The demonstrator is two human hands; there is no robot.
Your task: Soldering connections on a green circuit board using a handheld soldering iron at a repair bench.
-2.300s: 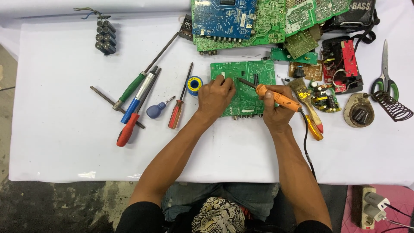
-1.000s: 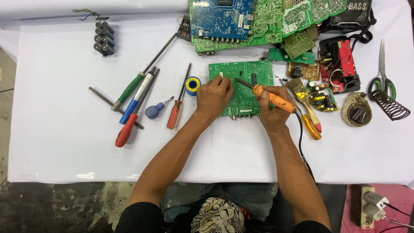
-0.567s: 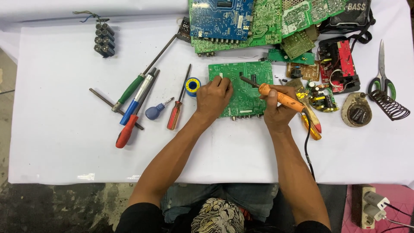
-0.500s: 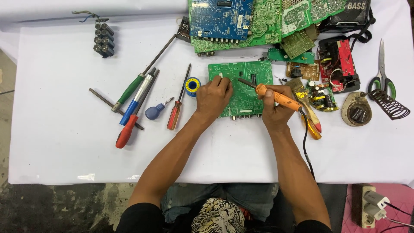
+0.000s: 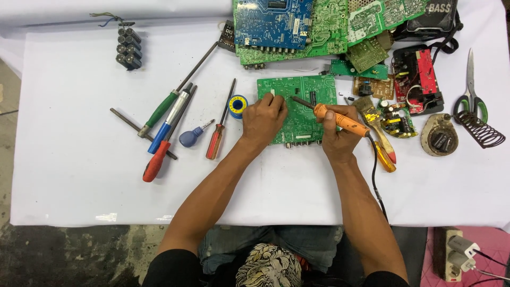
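A green circuit board (image 5: 307, 90) lies flat on the white table in front of me. My left hand (image 5: 264, 118) rests on the board's left edge, fingers curled, thumb and fingers pinched near its top left corner; what they pinch is too small to tell. My right hand (image 5: 338, 135) grips an orange-handled soldering iron (image 5: 340, 119), whose metal tip points up-left onto the middle of the board. The iron's black cord (image 5: 374, 170) trails down past my right forearm.
Several screwdrivers (image 5: 169, 127) and a blue-yellow solder spool (image 5: 237, 105) lie left of the board. More circuit boards (image 5: 297, 26) are piled at the back. A brush (image 5: 372, 114), scissors (image 5: 470, 85), a coil iron stand (image 5: 481, 130) and a battery pack (image 5: 127, 48) are also there.
The soldering iron tip shifted slightly over the board, lifting a little and coming back down near the board's middle. My left hand stayed on the board's left edge.
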